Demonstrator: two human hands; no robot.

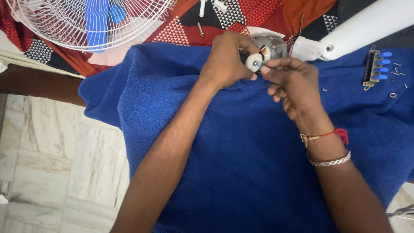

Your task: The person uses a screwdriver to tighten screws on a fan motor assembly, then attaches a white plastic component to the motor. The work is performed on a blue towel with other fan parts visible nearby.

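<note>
My left hand [226,60] wraps around a grey metal fan motor [272,45] held above a blue towel [241,164]. A small white round part [254,61] sits on the motor's shaft, facing me. My right hand [293,84] pinches at the shaft just beside that white part, with thumb and forefinger closed on it. The motor joins a white fan stand tube [366,28] running to the upper right. Most of the motor is hidden behind my fingers.
A white wire fan guard with blue blades [92,21] lies at the top left on a red patterned cloth [254,11]. A switch strip with blue buttons [376,68] and several small screws [399,71] lie on the towel at right. A bolt [200,29] rests on the cloth. Marble floor [56,164] at left.
</note>
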